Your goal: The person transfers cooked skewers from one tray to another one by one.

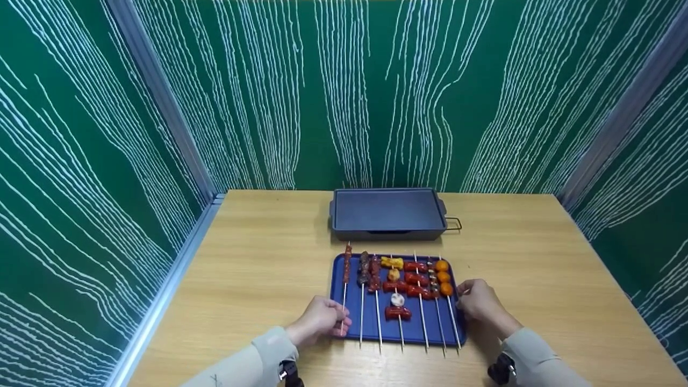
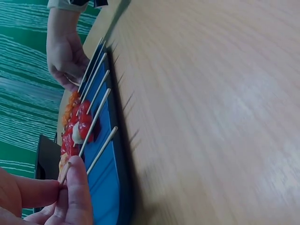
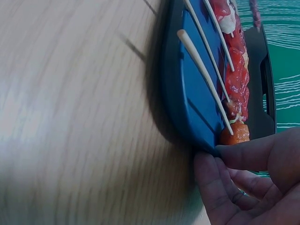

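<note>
My left hand (image 1: 321, 318) pinches the bare stick end of the leftmost skewer, which carries a thin row of reddish-brown meat (image 1: 347, 264). That stick tip (image 2: 64, 172) pokes out between thumb and fingers in the left wrist view. Beneath is a blue tray (image 1: 389, 329) with several skewers side by side, sticks pointing toward me. They bear dark meat (image 1: 364, 269), red glossy pieces (image 1: 416, 278), a white round slice (image 1: 397, 300), a yellow piece (image 1: 392, 263) and orange balls (image 1: 444, 277). At the tray's right edge, my right hand (image 1: 481, 301) pinches the rim between thumb and fingers (image 3: 206, 168).
Behind the tray stands a dark rectangular grill pan (image 1: 387, 209) with a wire handle (image 1: 454, 223) on its right. All of it rests on a wooden table (image 1: 258, 258). Green walls with white wavy lines (image 1: 344, 97) enclose the back and sides.
</note>
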Available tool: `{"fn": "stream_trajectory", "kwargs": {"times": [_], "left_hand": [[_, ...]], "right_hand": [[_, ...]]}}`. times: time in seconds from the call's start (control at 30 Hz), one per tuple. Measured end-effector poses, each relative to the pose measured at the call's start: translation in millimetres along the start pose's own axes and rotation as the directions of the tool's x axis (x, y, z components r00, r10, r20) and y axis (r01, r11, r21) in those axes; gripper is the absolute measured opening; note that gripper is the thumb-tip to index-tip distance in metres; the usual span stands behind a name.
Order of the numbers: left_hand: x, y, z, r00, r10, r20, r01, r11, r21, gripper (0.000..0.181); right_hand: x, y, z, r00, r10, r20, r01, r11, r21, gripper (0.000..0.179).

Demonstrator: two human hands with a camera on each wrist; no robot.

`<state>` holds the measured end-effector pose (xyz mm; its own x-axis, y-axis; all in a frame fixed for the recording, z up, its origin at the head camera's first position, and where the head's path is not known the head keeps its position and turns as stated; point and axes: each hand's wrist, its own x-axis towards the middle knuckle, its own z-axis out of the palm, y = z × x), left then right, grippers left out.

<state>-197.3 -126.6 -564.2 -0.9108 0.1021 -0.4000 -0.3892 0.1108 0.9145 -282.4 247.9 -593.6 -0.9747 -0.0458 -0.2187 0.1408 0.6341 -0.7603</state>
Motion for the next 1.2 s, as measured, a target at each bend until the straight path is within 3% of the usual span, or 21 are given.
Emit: {"fn": "stream_trajectory", "kwargs": {"times": [0.2,0.37,0.6,0.77,0.93,1.07,1.2], "left_hand": [[1.0,-1.2,1.5,1.0,-0.029,0.001,0.029,1.0,0.0,0.016],[5.5,-4.6,2.5,1.0,-0.006,0.021,0.006,1.0,0.017,0.015],[7.6,-3.6,4.9,1.0,0.028,0.007,-0.028,0.99,0.137,0.016],[11.2,-0.9,5.4,0.998,0.063,-0.005,-0.059,0.958,0.279,0.021],[15.0,3.2,4.7,0.997,0.07,-0.023,-0.055,0.912,0.407,0.04],[18.0,5.4,5.0,0.997,0.072,-0.032,-0.049,0.882,0.469,0.05],[20.9,4.1,4.6,0.996,0.081,-0.03,-0.056,0.868,0.493,0.05]], "right_hand": [[-1.8,-2,0,1.0,0.008,-0.001,-0.008,1.0,0.016,0.02],[-3.7,-3,0,1.0,0.001,-0.013,-0.001,1.0,0.014,0.019],[-4.0,-4,0,1.0,0.003,-0.018,-0.003,1.0,0.018,0.021],[-3.8,-4,-1,1.0,0.005,-0.018,-0.005,1.0,0.012,0.022],[-3.7,-4,0,1.0,0.008,-0.017,-0.008,1.0,0.011,0.023],[-3.5,-4,-1,1.0,0.013,-0.007,-0.013,1.0,0.019,0.024],[-3.1,-3,0,1.0,0.004,-0.011,-0.004,1.0,-0.002,0.024]]}}
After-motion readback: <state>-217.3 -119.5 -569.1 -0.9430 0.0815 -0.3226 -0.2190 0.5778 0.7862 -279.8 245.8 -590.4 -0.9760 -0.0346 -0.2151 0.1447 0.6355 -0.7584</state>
